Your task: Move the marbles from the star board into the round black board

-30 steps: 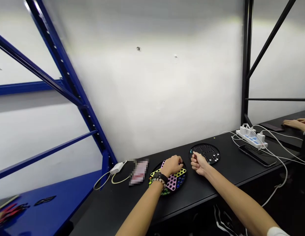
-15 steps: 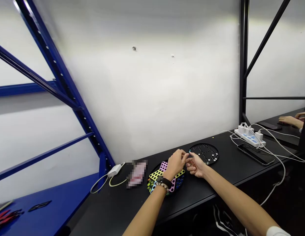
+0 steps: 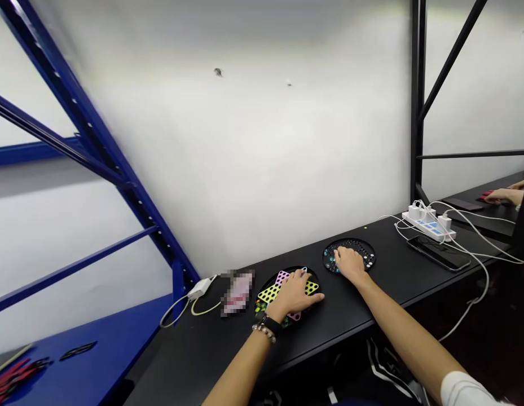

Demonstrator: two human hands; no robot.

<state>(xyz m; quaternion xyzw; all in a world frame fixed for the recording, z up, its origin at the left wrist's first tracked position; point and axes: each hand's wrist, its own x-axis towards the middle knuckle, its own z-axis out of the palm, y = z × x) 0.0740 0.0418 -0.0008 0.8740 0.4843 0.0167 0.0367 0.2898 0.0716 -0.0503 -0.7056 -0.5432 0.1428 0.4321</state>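
Note:
My left hand (image 3: 293, 294) rests over perforated yellow (image 3: 268, 293) and pink strips (image 3: 282, 277), its fingers spread and thumb stretched out to the right. The strips lie across a round black tray (image 3: 262, 281) that holds small coloured pieces, partly covered by the hand. My right hand (image 3: 350, 263) reaches into a second round black tray (image 3: 373, 265) with its fingers curled down. What its fingertips grip, if anything, is too small or hidden to make out. Small blue pieces lie by these fingers, and white pieces sit at the tray's right side.
A blurred pink packet (image 3: 238, 293) and a white adapter (image 3: 201, 287) with its cable lie on the left. At right are a phone (image 3: 439, 253), a power strip (image 3: 431, 226) with white cables, and another person's hand (image 3: 501, 196). Blue rack posts (image 3: 130, 197) slant at left.
My hands, close together before, have come apart. The left has spread open over the strips; the right has moved onto the right tray with its fingers down. The view has shifted slightly.

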